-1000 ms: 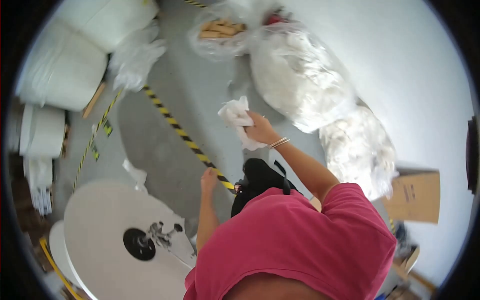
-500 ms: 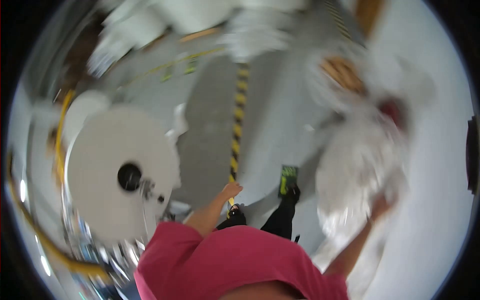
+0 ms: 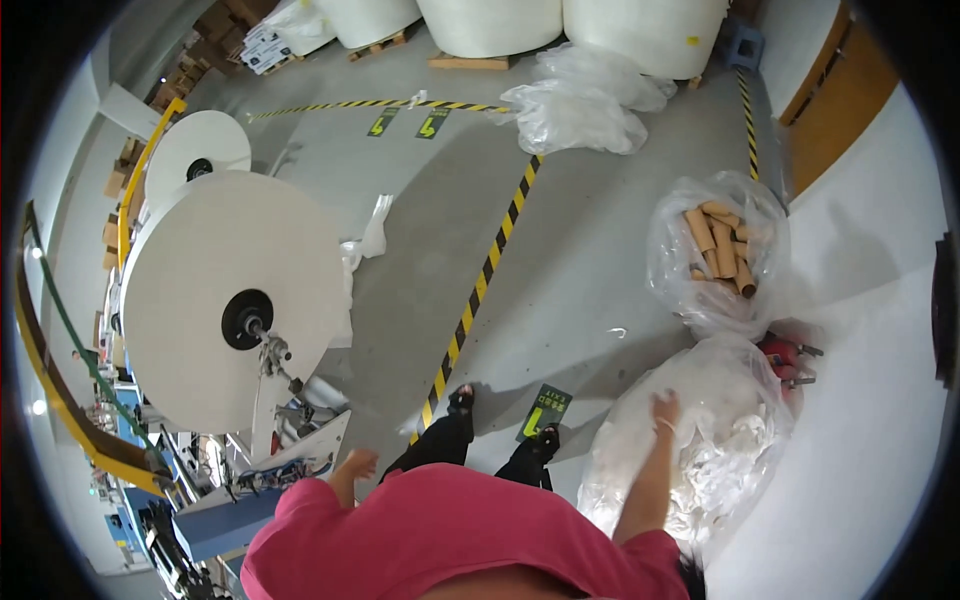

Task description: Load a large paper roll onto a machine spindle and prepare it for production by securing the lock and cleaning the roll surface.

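Note:
My right hand [image 3: 665,408] is over the big clear plastic bag [image 3: 630,420] stuffed with white scrap material [image 3: 735,450]. Its fingers look loosely apart, holding nothing visible; whether it touches the bag, I cannot tell. My left hand [image 3: 358,465] hangs by my left side near the machine's metal frame [image 3: 320,450], fingers loosely extended and nothing seen in them. To the left stands a large white roll [image 3: 180,310] on a black-cored shaft [image 3: 247,320].
Another clear bag [image 3: 670,260] holds several brown cardboard tubes [image 3: 724,245]. Red fire extinguishers [image 3: 780,352] sit by the right wall. Black-and-yellow tape [image 3: 485,280] crosses the grey floor. Crumpled plastic [image 3: 580,115] lies before big white rolls [image 3: 490,25] on pallets.
My view has turned and sharpened. My right hand has shifted inward from the bag's far right side; my left hand has drawn back toward the machine.

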Available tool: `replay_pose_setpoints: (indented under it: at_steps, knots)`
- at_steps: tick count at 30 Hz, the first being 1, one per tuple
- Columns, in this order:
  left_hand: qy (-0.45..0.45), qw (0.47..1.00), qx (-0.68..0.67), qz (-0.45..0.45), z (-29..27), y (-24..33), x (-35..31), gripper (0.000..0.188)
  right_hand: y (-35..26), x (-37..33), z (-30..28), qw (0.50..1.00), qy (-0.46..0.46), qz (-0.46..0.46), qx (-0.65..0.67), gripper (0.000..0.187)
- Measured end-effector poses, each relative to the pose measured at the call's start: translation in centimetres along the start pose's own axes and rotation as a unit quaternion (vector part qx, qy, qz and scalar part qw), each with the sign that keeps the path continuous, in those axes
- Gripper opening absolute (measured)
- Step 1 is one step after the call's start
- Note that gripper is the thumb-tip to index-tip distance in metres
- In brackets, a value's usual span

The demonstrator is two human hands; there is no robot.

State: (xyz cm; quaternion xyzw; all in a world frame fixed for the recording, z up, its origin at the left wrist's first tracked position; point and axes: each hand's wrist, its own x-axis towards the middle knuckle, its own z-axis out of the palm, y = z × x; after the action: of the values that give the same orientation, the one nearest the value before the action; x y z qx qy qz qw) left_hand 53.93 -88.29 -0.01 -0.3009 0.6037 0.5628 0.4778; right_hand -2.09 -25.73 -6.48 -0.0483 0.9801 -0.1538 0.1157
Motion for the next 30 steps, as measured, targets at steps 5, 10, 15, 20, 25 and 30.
replay_pose_setpoints:
  at_steps: [5, 10, 15, 20, 25, 30]
  knots:
    - [0.22, 0.92, -0.245, -0.212, 2.8, 6.7, -2.7, 0.024, -34.5, 7.1, -0.1, 0.927, -0.301, -0.178, 0.136, 0.053]
    - [0.234, 0.895, -0.321, -0.201, -8.4, 16.7, 2.0, 0.023, -48.5, 15.5, -0.3, 0.887, -0.352, -0.247, 0.168, 0.047]
    - [0.372, 0.822, -0.431, -0.006, -24.0, 39.8, 5.7, 0.019, -52.8, 26.5, -1.8, 0.923, -0.332, -0.185, 0.058, 0.053]
    - [0.332, 0.871, -0.356, 0.07, -34.2, 54.3, 6.9, 0.031, -53.8, 37.1, -3.6, 0.937, -0.295, -0.169, 0.081, 0.081]
    - [0.368, 0.906, -0.199, 0.062, -42.0, 65.6, 15.0, 0.034, -53.0, 53.9, -6.1, 0.973, -0.174, -0.132, 0.07, 0.09]
    - [0.328, 0.908, -0.26, -0.009, -44.3, 73.2, 24.7, 0.033, -59.9, 75.8, -5.3, 0.985, -0.136, -0.08, 0.067, 0.11]
